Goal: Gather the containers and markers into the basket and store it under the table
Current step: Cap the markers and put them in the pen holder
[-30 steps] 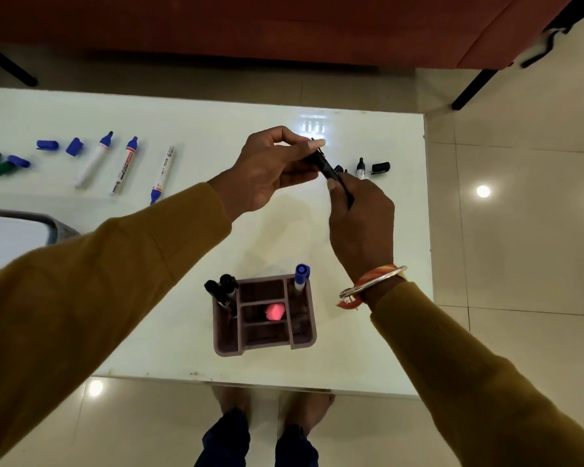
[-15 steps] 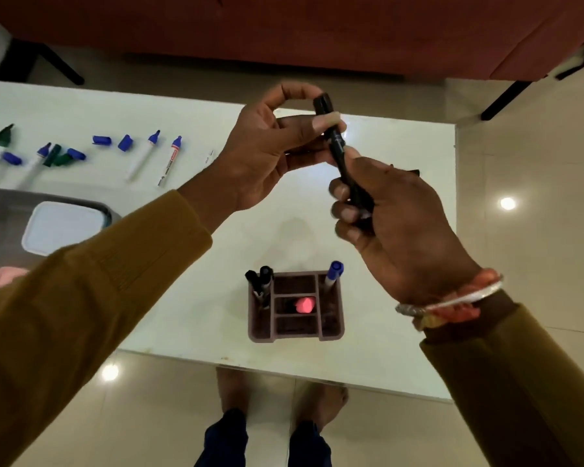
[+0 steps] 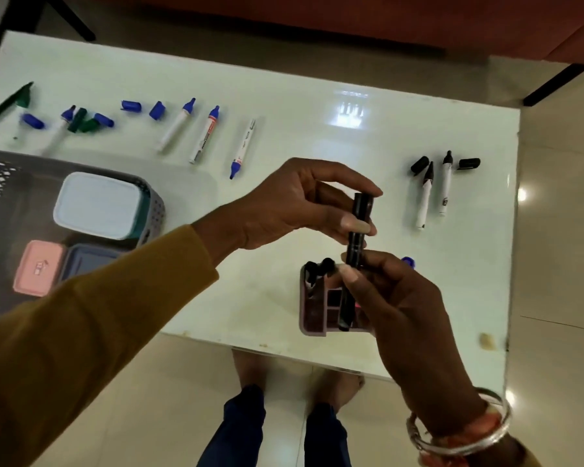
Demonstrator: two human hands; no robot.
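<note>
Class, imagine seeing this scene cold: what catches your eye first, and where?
Dead centre, the left hand and right hand both hold an upright black marker over a compartmented pen holder near the front edge of the table. At left, a grey basket holds lidded containers. Along the far side lie scattered markers and loose caps.

A white-lidded container (image 3: 98, 203), a pink container (image 3: 38, 267) and a blue-grey container (image 3: 88, 261) are set inside the grey perforated basket (image 3: 0, 170). A black marker (image 3: 358, 230) is held upright. Uncapped blue-tipped markers (image 3: 205, 134) and black-tipped markers (image 3: 445, 187) are laid on the tabletop (image 3: 284, 123).
</note>
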